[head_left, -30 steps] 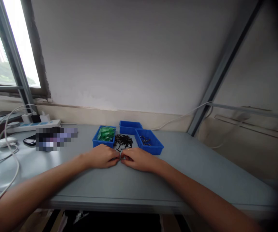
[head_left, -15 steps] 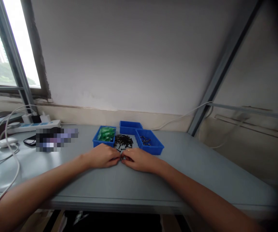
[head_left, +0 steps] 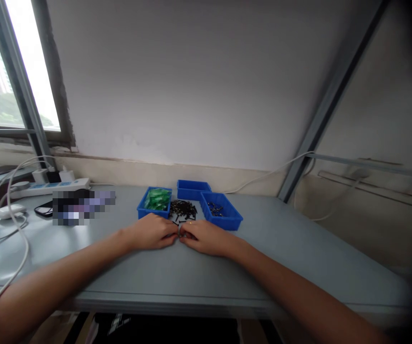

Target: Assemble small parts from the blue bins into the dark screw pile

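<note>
My left hand [head_left: 155, 231] and my right hand [head_left: 203, 237] meet fingertip to fingertip low over the grey table [head_left: 177, 277]. Both are closed in a pinch, and whatever sits between the fingers is too small and covered to name. Just beyond them lies a pile of black screws [head_left: 184, 209], with a few loose ones near my fingertips. A blue bin [head_left: 153, 213] holding green plastic packets [head_left: 157, 198] stands behind my left hand. Behind my right hand is another blue bin [head_left: 223, 220] with small metal parts [head_left: 215, 209] in it.
A third blue bin [head_left: 193, 191] stands at the back near the wall. On the left are a power strip [head_left: 53, 187] with plugs, a white cable [head_left: 26, 243] crossing by my left forearm, and a blurred-out item [head_left: 82, 206]. A metal post [head_left: 299, 167] rises at the right.
Almost nothing differs. My fingertips have shifted very slightly against each other, while the bins and the screw pile stay in place.
</note>
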`<state>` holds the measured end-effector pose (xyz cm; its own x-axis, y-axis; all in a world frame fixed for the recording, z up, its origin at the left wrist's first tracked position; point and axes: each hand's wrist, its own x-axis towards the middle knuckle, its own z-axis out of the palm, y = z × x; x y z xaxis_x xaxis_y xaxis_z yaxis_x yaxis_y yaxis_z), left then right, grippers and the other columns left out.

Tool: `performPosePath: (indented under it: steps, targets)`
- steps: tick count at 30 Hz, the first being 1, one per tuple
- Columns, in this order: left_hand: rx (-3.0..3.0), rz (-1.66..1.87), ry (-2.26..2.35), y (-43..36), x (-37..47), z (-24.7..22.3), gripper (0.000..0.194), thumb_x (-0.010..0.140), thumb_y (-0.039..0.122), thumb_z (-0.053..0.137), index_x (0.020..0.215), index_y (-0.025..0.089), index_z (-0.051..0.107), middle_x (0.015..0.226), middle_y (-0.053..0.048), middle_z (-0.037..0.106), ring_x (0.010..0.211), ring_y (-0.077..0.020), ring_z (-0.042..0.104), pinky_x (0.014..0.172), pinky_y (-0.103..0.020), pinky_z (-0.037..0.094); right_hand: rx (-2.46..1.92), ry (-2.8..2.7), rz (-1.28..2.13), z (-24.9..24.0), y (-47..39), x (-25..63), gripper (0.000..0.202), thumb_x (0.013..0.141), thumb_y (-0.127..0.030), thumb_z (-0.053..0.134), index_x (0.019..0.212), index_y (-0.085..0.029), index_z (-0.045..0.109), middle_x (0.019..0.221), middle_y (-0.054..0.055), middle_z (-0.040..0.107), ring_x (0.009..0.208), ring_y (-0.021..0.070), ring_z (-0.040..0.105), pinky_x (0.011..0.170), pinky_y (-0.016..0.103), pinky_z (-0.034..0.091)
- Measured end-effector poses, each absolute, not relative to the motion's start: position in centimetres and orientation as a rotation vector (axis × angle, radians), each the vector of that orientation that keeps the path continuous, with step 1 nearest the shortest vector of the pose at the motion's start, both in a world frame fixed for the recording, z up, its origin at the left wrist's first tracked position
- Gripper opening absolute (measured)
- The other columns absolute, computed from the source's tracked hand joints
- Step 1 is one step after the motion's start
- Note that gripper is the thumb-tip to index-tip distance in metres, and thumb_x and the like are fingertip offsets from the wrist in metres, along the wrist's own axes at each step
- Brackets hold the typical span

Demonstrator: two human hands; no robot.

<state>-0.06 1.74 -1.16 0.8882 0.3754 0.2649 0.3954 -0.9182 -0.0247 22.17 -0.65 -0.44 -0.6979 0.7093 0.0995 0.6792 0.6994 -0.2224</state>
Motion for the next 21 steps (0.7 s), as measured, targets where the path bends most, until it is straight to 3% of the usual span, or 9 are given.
performPosePath:
  steps: [7, 21]
  targets:
    - [-2.967, -0.360, -0.629, 1.77, 0.04, -1.26, 0.013, 0.093, 0.018, 0.055, 0.085, 0.018, 0.065, 0.080, -0.003, 0.070, 0.070, -0.0183, 0.065, 0.061, -0.027, 0.044, -1.131, -2.692, 0.267, -0.58, -0.60, 22.31, 0.009, 0.091, -0.023, 0.061, 0.084, -0.019, 0.058, 0.080, 0.002, 0.064, 0.072, 0.0167, 0.056, 0.063, 0.028, 0.038]
    - [-2.975, -0.362, -0.614, 1.64, -0.08, -1.19, 0.012, 0.091, 0.016, 0.056, 0.084, 0.018, 0.064, 0.077, -0.002, 0.069, 0.068, -0.0179, 0.064, 0.058, -0.027, 0.043, -1.144, -2.682, 0.299, -0.24, -0.79, 22.11, 0.013, 0.091, -0.021, 0.062, 0.082, -0.020, 0.054, 0.077, 0.000, 0.061, 0.071, 0.0158, 0.056, 0.061, 0.027, 0.035]
